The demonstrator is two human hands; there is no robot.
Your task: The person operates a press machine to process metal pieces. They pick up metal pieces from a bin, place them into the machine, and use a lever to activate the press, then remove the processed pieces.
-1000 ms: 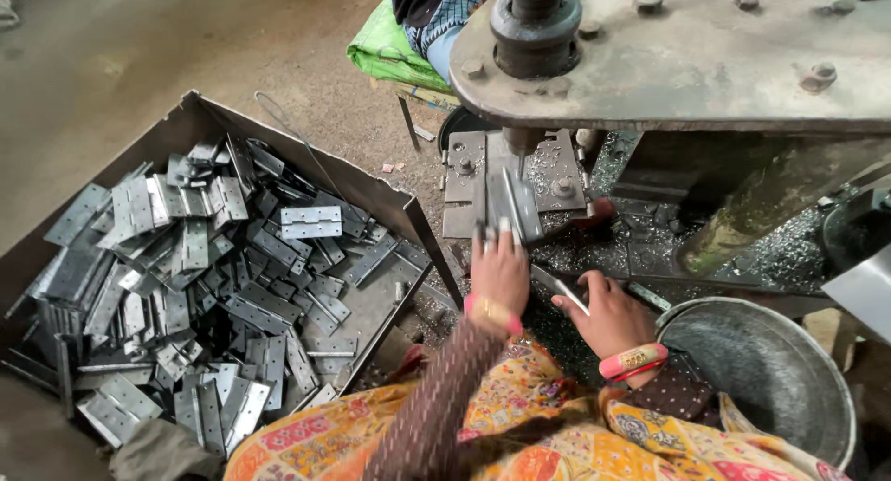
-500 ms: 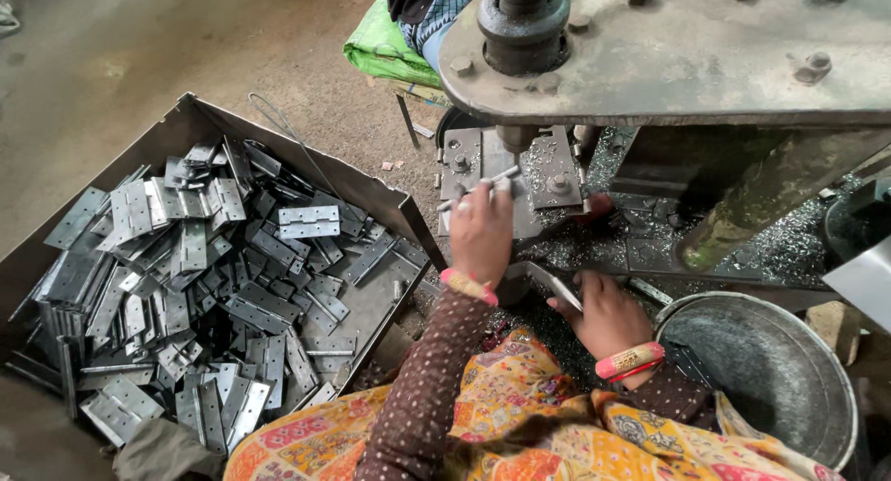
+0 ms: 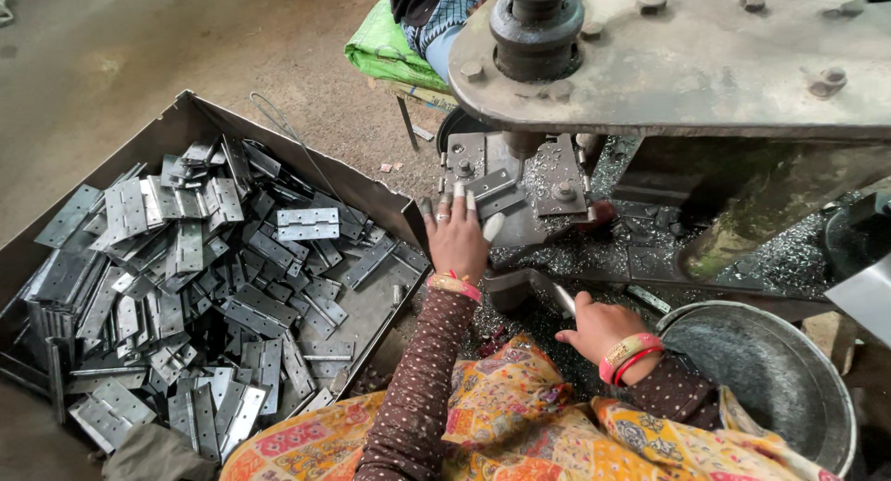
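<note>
Left hand flat, fingers spread at press bed; right hand fisted around a metal piece.

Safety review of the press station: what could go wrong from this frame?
1. Left hand rests at the die plate, right below the press ram; its fingers could be crushed if the ram drops.
2. Metal swarf around bare hands may cut them.
3. Right hand grips a lever near the fixture; a slip could pinch.
</note>
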